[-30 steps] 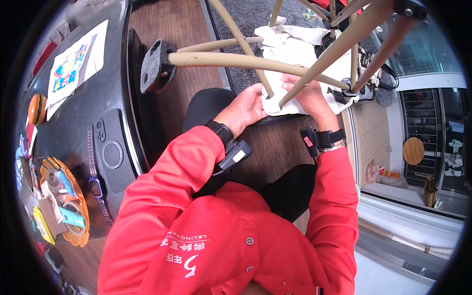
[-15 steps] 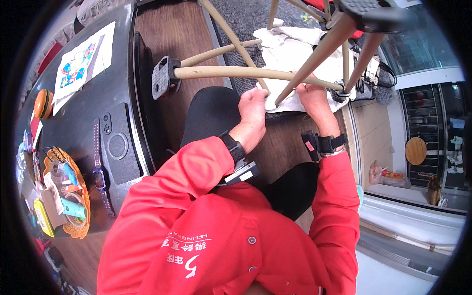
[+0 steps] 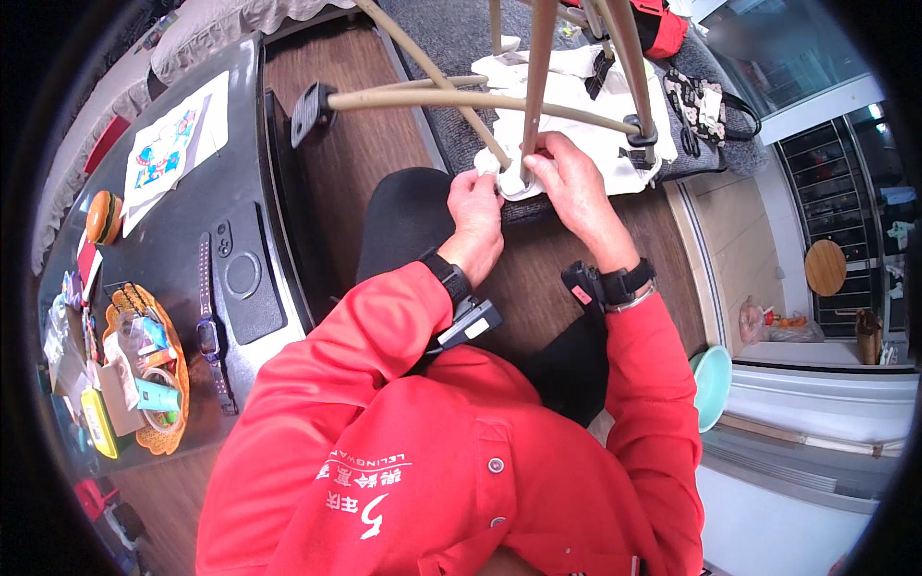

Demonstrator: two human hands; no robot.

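A folding chair frame (image 3: pixel 538 96) of beige tubes stands upside down with its feet up in front of me. White fabric (image 3: pixel 595 96) lies under and around the tubes. At its near corner, two tubes meet in a white corner piece (image 3: pixel 517 180). My left hand (image 3: pixel 475 213) is closed on the fabric edge just left of that corner. My right hand (image 3: pixel 584 197) is closed, thumb and fingers gripping the foot of the upright tube at the corner. A dark joint (image 3: pixel 642 132) links tubes farther right.
A black table (image 3: pixel 173 250) on the left holds a phone (image 3: pixel 245 274), a watch (image 3: pixel 209 336), a toy burger (image 3: pixel 104 218), a colourful picture (image 3: pixel 173 154) and an orange basket (image 3: pixel 173 422) of small items. A patterned bag (image 3: pixel 701 106) lies beyond the fabric. A green basin (image 3: pixel 712 389) is at right.
My right hand has moved left along the fabric to the near corner and its tube. The frame's tubes have swung left and stand more upright. My left hand stays at the corner.
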